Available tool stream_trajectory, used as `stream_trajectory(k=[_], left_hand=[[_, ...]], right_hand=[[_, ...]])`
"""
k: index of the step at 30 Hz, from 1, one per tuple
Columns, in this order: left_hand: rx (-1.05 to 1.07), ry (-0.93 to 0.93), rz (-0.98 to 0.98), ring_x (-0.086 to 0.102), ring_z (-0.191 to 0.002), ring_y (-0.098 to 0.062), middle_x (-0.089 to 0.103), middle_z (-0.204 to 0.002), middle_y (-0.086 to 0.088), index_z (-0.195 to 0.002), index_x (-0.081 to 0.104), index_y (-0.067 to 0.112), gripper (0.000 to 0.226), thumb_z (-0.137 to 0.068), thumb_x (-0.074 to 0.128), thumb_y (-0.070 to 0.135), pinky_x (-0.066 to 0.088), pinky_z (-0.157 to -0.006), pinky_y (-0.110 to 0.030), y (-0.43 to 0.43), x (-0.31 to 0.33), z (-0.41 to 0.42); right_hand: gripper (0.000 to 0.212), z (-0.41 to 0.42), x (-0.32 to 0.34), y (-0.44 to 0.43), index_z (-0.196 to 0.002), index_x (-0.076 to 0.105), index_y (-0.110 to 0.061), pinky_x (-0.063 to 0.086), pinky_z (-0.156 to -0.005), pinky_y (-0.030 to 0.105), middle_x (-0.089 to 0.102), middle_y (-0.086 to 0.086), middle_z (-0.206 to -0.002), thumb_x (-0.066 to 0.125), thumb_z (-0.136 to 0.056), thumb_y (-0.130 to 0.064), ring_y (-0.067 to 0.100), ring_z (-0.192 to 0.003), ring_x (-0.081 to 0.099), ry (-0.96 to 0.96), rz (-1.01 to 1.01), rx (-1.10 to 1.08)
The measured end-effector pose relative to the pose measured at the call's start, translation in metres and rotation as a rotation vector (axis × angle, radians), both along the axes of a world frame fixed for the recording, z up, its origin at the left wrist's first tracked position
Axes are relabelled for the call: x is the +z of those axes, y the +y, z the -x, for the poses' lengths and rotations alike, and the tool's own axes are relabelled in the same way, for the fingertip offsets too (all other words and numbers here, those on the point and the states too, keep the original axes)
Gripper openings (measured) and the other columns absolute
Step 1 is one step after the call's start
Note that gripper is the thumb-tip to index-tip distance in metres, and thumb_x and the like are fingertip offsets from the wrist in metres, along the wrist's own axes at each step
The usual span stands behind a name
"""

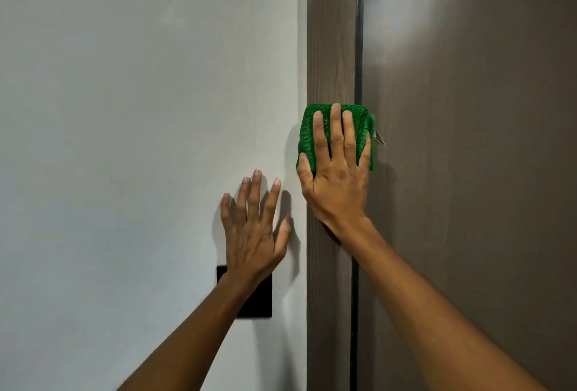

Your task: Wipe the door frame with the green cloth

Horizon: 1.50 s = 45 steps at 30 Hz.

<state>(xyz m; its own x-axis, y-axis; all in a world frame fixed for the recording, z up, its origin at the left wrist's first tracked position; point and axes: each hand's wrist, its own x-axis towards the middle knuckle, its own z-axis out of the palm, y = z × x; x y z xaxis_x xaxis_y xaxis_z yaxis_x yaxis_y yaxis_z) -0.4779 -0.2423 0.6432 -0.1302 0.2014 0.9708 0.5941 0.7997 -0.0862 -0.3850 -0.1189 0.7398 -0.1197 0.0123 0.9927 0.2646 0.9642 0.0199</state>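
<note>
A brown wood-grain door frame (331, 47) runs vertically through the middle of the view. A folded green cloth (307, 134) lies flat against the frame, with a small tag sticking out on its right side. My right hand (337, 172) presses on the cloth with fingers pointing up and spread over it. My left hand (254, 228) rests flat on the white wall to the left of the frame, fingers apart, holding nothing.
The brown door (468, 172) fills the right side, separated from the frame by a dark gap (358, 62). The white wall (140, 109) fills the left. A black square wall plate (260, 300) sits partly behind my left wrist.
</note>
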Motion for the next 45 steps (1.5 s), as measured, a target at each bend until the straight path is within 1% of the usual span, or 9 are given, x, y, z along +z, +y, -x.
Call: stream_trajectory(k=[7,17,22,25,29,32,35,40,45], left_hand=[[0.006,-0.020,0.088,0.005,-0.152,-0.028,0.011,-0.165,-0.012,-0.155,0.014,0.028,0.066,-0.097,0.028,0.054,0.008,-0.119,-0.057,-0.004,-0.022,0.009],[-0.024,-0.111,0.122,0.006,-0.152,-0.029,0.013,-0.164,-0.015,-0.155,0.014,0.026,0.063,-0.100,0.030,0.049,0.010,-0.120,-0.057,-0.010,-0.024,-0.006],[-0.118,-0.157,0.121,0.025,-0.144,-0.028,0.042,-0.152,-0.014,-0.138,0.050,0.025,0.047,-0.096,0.042,0.045,0.020,-0.112,-0.052,-0.014,-0.076,-0.049],[-0.162,-0.279,0.022,0.039,-0.129,-0.022,0.058,-0.131,-0.006,-0.114,0.066,0.027,0.038,-0.094,0.043,0.050,0.031,-0.099,-0.046,-0.012,-0.108,-0.075],[-0.241,-0.384,-0.016,0.048,-0.115,-0.020,0.063,-0.115,0.002,-0.111,0.065,0.025,0.040,-0.088,0.054,0.056,0.030,-0.092,-0.039,-0.004,-0.124,-0.093],[-0.426,-0.452,-0.064,0.057,-0.103,-0.021,0.068,-0.104,0.002,-0.111,0.062,0.020,0.037,-0.084,0.069,0.044,0.032,-0.090,-0.032,0.005,-0.135,-0.107],[-0.642,-0.587,-0.053,0.061,-0.090,-0.015,0.069,-0.102,0.007,-0.114,0.058,0.024,0.029,-0.088,0.065,0.037,0.030,-0.087,-0.020,0.018,-0.157,-0.130],[-0.876,-1.005,-0.016,0.067,-0.095,-0.010,0.070,-0.106,0.013,-0.117,0.053,0.032,0.031,-0.091,0.056,0.047,0.055,-0.087,-0.044,0.055,-0.221,-0.165],[-0.911,-1.377,0.108,0.067,-0.106,-0.009,0.072,-0.111,0.007,-0.117,0.054,0.031,0.032,-0.088,0.061,0.044,0.057,-0.089,-0.045,0.106,-0.311,-0.210]], right_hand=[[0.066,-0.001,-0.083,0.000,-0.154,0.014,-0.019,0.008,-0.122,0.053,0.016,0.010,-0.163,0.037,-0.097,-0.043,0.023,-0.151,0.009,-0.037,0.036,-0.001],[0.073,-0.026,-0.231,-0.018,-0.155,0.005,-0.019,0.001,-0.122,0.050,0.001,0.007,-0.163,0.030,-0.097,-0.055,0.026,-0.152,0.001,-0.329,0.222,0.009],[0.058,-0.063,-0.246,-0.020,-0.154,-0.002,-0.031,0.006,-0.123,0.053,-0.013,-0.003,-0.164,0.019,-0.102,-0.045,0.015,-0.151,-0.010,-0.506,0.363,0.312],[0.063,-0.077,-0.226,-0.014,-0.154,0.018,-0.019,0.028,-0.117,0.055,0.015,0.007,-0.163,0.049,-0.099,-0.025,0.023,-0.149,0.015,-0.359,0.423,0.319],[0.089,-0.084,-0.212,-0.009,-0.149,0.029,-0.015,0.029,-0.111,0.049,0.029,0.012,-0.151,0.077,-0.077,-0.039,0.029,-0.138,0.028,-0.200,0.814,0.256],[0.084,-0.094,-0.226,0.008,-0.137,0.043,-0.017,0.034,-0.109,0.043,0.036,0.006,-0.138,0.084,-0.068,-0.043,0.023,-0.132,0.032,-0.204,0.980,0.354],[0.077,-0.115,-0.259,0.028,-0.128,0.050,-0.018,0.034,-0.104,0.028,0.041,0.000,-0.129,0.087,-0.064,-0.039,0.015,-0.127,0.037,-0.235,1.141,0.460],[0.073,-0.174,-0.338,0.075,-0.128,0.057,-0.017,0.053,-0.088,0.023,0.069,0.000,-0.121,0.088,-0.063,-0.028,0.015,-0.111,0.065,-0.271,1.603,0.913],[0.053,-0.253,-0.427,0.118,-0.117,0.067,-0.011,0.059,-0.077,0.030,0.074,0.011,-0.113,0.082,-0.067,-0.016,0.027,-0.105,0.070,-0.226,1.950,0.899]])
